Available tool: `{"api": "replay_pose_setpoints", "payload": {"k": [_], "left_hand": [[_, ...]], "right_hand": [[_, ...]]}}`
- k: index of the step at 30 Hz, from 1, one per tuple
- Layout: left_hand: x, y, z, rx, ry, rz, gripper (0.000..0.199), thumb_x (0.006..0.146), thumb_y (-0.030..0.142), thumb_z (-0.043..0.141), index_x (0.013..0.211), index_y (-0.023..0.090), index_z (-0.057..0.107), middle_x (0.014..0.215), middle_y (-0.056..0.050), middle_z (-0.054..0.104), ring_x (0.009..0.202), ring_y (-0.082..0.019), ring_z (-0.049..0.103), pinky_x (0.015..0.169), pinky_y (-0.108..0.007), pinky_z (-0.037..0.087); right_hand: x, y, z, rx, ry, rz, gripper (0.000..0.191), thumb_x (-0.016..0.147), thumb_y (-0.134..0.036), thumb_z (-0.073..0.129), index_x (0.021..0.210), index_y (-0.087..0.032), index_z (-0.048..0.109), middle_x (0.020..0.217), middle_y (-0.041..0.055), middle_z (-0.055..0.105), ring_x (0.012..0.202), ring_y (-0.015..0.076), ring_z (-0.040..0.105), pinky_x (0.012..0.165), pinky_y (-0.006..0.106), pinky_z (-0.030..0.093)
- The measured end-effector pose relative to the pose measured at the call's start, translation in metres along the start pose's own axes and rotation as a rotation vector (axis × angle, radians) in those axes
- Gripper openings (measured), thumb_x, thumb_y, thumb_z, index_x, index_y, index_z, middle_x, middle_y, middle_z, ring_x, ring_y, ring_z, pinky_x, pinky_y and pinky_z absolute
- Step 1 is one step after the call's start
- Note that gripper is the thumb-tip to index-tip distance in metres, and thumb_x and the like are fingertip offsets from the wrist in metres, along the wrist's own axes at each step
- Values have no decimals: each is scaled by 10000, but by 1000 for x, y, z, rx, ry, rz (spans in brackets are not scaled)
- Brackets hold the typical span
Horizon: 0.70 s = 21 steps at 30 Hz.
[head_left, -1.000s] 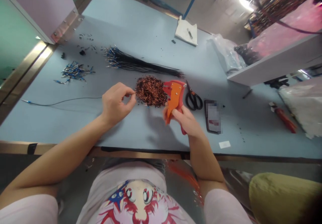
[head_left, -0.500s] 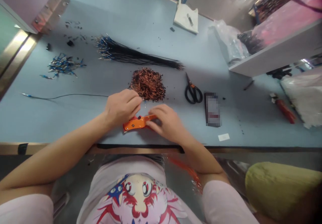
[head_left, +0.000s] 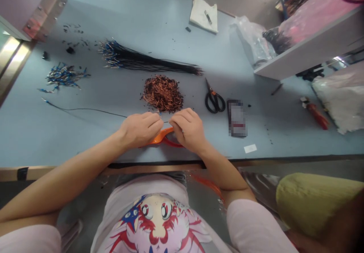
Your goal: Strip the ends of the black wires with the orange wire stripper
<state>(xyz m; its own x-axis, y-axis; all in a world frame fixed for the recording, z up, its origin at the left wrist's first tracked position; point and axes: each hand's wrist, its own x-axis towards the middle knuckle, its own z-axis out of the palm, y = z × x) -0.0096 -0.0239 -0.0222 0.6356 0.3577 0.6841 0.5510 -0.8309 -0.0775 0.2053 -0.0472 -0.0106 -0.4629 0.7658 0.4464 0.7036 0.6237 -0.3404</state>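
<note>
A thin black wire (head_left: 93,109) with a blue-and-metal tip runs from the left into my left hand (head_left: 143,128), which is closed on it. A short length of the wire spans the small gap to my right hand (head_left: 188,129), whose fingers are pinched at its end. Beneath both hands lies an orange-and-red hand tool (head_left: 161,136) that looks like a wire stripper; the hands partly cover it. Just beyond the fingertips is a pile of copper-coloured and black wire scraps (head_left: 162,93). One small blue terminal (head_left: 160,114) stands out at the pile's near edge.
A bundle of black wires (head_left: 150,60) lies behind the scraps, and loose blue terminals (head_left: 64,74) sit at left. To the right are black-handled scissors (head_left: 214,101), a phone (head_left: 237,118) and a white label (head_left: 250,148). Farther right lies a red-handled tool (head_left: 317,114) below a shelf (head_left: 307,40).
My right hand has come off the orange tool's handle and up to the wire, close to my left hand. The tool now lies lower under the hands. The whole view has shifted slightly.
</note>
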Motion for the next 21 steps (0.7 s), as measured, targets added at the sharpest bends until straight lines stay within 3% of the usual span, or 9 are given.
{"api": "replay_pose_setpoints", "payload": {"k": [8,11,13,15,18,21], "left_hand": [[10,2,-8,40,34,-17,230,898,112,531,692,199,583,666,10,646,567,-118,534,481,-248,321],[4,-10,-13,99,29,-54,240,910,160,516,687,211,588,643,11,636,538,-124,516,449,-261,280],[-2,-26,-18,165,72,-145,223,912,200,525,703,218,599,630,6,626,530,-133,507,441,-275,247],[-9,-43,-23,162,134,-285,145,902,199,567,772,218,629,660,15,631,591,-129,555,499,-261,332],[-14,-54,-25,96,151,-410,123,941,213,563,860,221,655,678,30,613,645,-117,580,583,-254,399],[-12,-47,-21,57,149,-380,94,931,200,592,858,229,645,684,35,611,643,-116,575,570,-260,383]], "right_hand": [[5,-2,-2,0,105,-14,178,1011,-192,478,900,-210,616,909,71,718,891,212,610,769,364,456],[3,21,-8,-126,140,24,201,1001,-176,444,901,-210,616,938,86,701,913,225,600,791,384,449],[3,45,-15,-234,325,152,213,980,-154,435,869,-216,606,871,82,665,875,235,580,793,396,451],[3,65,-19,-214,435,300,192,966,-164,456,871,-223,612,848,69,639,860,235,578,773,383,467],[5,73,-10,-98,271,246,187,959,-173,494,901,-215,666,901,78,682,923,239,607,866,398,491],[9,56,9,-63,42,183,292,952,-84,461,979,-194,730,978,97,720,961,237,606,930,390,483]]}}
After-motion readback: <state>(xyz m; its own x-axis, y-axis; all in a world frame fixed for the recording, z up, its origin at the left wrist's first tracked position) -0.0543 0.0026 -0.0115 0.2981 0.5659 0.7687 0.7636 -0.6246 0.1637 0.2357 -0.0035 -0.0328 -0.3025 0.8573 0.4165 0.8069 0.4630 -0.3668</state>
